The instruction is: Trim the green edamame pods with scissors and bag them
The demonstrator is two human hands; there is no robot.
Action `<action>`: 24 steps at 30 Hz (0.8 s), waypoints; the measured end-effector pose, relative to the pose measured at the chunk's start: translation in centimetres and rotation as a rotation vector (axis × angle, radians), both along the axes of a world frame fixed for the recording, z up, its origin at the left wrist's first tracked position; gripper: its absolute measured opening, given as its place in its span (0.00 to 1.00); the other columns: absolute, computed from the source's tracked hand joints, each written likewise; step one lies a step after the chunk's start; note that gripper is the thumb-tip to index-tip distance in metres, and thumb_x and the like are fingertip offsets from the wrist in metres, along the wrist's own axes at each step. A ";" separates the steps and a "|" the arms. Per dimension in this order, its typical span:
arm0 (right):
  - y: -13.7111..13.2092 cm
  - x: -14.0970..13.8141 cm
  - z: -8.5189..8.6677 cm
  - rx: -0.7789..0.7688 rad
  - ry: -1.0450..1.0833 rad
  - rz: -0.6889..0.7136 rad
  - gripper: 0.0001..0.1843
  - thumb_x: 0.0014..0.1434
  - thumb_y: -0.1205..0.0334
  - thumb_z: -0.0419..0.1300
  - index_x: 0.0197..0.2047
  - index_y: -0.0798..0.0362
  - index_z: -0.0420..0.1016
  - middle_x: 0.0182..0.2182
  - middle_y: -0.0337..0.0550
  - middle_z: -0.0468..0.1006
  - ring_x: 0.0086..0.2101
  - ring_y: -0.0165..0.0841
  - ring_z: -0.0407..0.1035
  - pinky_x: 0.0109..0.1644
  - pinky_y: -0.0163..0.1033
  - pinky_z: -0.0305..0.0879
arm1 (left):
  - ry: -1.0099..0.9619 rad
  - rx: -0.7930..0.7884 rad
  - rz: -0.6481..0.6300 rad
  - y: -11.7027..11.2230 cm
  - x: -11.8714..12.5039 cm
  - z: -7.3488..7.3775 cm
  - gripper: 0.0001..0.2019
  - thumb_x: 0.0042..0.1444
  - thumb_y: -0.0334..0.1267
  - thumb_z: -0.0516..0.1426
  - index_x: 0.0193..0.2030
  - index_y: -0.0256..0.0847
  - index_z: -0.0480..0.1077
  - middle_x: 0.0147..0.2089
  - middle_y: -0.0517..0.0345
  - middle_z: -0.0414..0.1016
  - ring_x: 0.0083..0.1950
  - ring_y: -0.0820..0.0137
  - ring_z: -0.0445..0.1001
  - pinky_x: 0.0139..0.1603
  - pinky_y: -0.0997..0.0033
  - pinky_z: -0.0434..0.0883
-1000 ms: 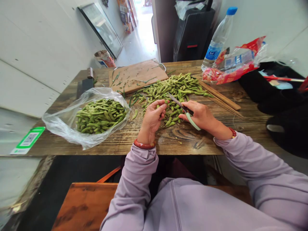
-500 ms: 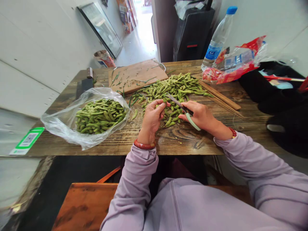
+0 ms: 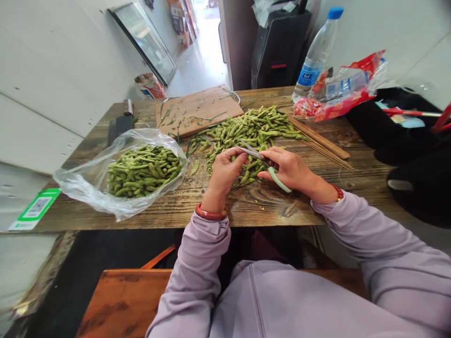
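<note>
My left hand [image 3: 227,170] is closed in a pinch at the near side of a pile of edamame pods [image 3: 259,123]. The pod in its fingertips is mostly hidden now; its green showed a moment ago. My right hand [image 3: 291,168] grips a pair of scissors [image 3: 278,180] with pale green handles. The slightly parted blades point left and reach my left fingertips. To the left, a clear plastic bag [image 3: 82,188] lies open around a heap of pods [image 3: 144,171]. One loose pod [image 3: 195,167] rests between bag and pile.
Behind the pile lies a wooden cutting board [image 3: 197,110] with green scraps. A cleaver [image 3: 120,127] is at the left. Wooden sticks [image 3: 320,138], a water bottle [image 3: 315,56], a red plastic wrapper [image 3: 345,101] and a black container [image 3: 366,124] stand or lie to the right.
The scissor blades have moved a little left, onto my left fingertips. The pod there has gone mostly out of sight. The whole view has shifted slightly.
</note>
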State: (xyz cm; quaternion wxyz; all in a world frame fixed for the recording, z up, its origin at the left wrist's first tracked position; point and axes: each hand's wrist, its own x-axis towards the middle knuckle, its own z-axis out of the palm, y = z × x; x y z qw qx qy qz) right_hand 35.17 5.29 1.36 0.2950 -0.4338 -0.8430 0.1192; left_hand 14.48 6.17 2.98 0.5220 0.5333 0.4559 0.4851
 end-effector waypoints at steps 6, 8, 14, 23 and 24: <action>0.0 0.1 -0.1 -0.013 -0.002 0.011 0.27 0.57 0.50 0.68 0.57 0.52 0.74 0.42 0.47 0.76 0.34 0.38 0.71 0.39 0.42 0.69 | 0.106 0.059 0.003 -0.1 0.1 0.1 0.06 0.54 0.39 0.64 0.31 0.39 0.78 0.25 0.60 0.73 0.21 0.78 0.60 0.21 0.76 0.56; 0.1 0.1 -0.2 -0.008 0.004 0.016 0.28 0.57 0.49 0.68 0.57 0.51 0.74 0.42 0.47 0.76 0.34 0.38 0.72 0.39 0.42 0.68 | 0.121 0.066 -0.007 -0.2 0.1 0.1 0.07 0.54 0.40 0.64 0.31 0.40 0.79 0.24 0.61 0.72 0.21 0.78 0.59 0.21 0.76 0.55; 0.0 0.0 -0.1 0.016 -0.042 0.005 0.22 0.61 0.50 0.65 0.54 0.52 0.75 0.39 0.47 0.77 0.32 0.37 0.71 0.36 0.40 0.65 | 0.165 0.101 -0.004 0.0 0.1 -0.3 0.05 0.55 0.38 0.63 0.33 0.41 0.79 0.27 0.60 0.75 0.27 0.75 0.66 0.27 0.75 0.61; -0.2 0.1 0.4 0.029 -0.186 -0.024 0.22 0.62 0.53 0.64 0.56 0.54 0.74 0.43 0.50 0.79 0.36 0.41 0.74 0.39 0.42 0.67 | 0.409 0.266 0.064 0.9 -0.3 -1.3 0.05 0.56 0.36 0.63 0.33 0.40 0.80 0.38 0.55 0.80 0.44 0.66 0.75 0.52 0.66 0.69; -0.2 0.1 0.4 0.029 -0.197 -0.026 0.21 0.62 0.53 0.64 0.56 0.54 0.74 0.44 0.50 0.79 0.36 0.41 0.74 0.39 0.42 0.67 | 0.406 0.266 0.068 0.9 -0.3 -1.3 0.05 0.56 0.37 0.63 0.33 0.40 0.80 0.38 0.55 0.80 0.44 0.66 0.75 0.52 0.66 0.69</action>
